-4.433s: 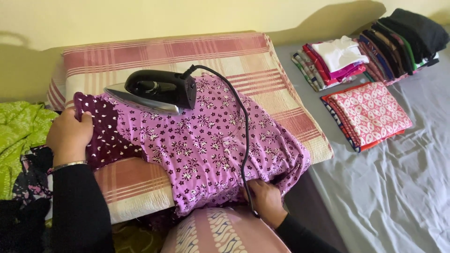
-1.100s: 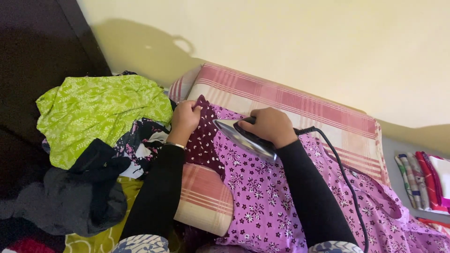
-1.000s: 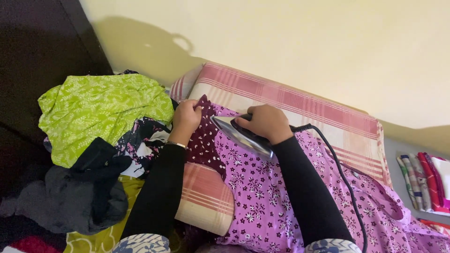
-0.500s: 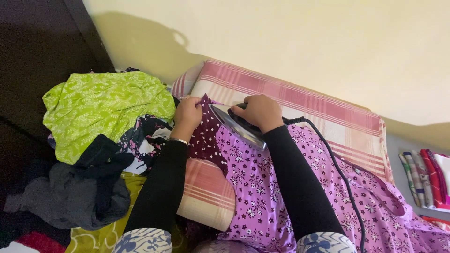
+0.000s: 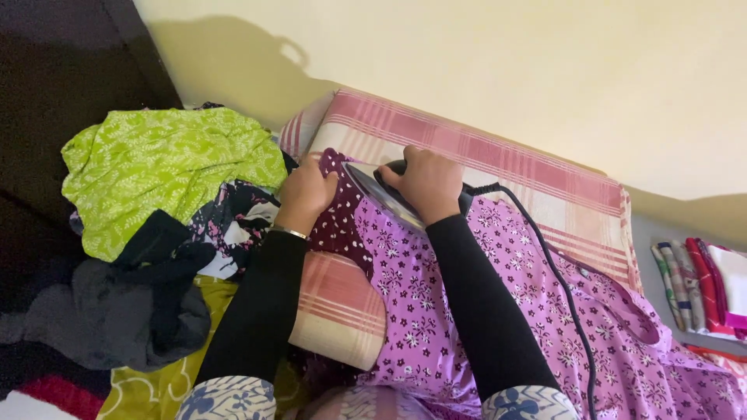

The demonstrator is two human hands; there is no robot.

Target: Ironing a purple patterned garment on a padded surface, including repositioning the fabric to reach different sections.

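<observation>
While my right hand (image 5: 426,183) is wrapped fully around the black handle of the electric iron with the shiny metal soleplate (image 5: 383,194), the fingers curl over the top and no gap shows between them and the handle. I see the iron resting on the purple cotton garment with small dark flower print (image 5: 459,303), near its upper left end, with the pointed tip turned to the left. A black power cord (image 5: 554,268) goes from the back of the iron down over the garment toward the lower right.

My left hand (image 5: 305,194) lies on the dark maroon part of the garment with white dots (image 5: 336,225), just beside the tip of the iron. Its fingers are bent and close together, pinching the edge of this cloth, with the palm pressing down on it. A thin metal bangle (image 5: 288,231) sits on this wrist, above my black sleeve.

The garment is spread over a thick cushion with pink and cream stripes (image 5: 498,159), which stands against the pale yellow wall (image 5: 506,62). To the left of the cushion is a heap of clothes with a bright green leaf-print cloth (image 5: 163,167) on top and dark grey fabric (image 5: 109,319) below it. At the right edge, folded colourful clothes (image 5: 700,284) are stacked on a grey sheet.
</observation>
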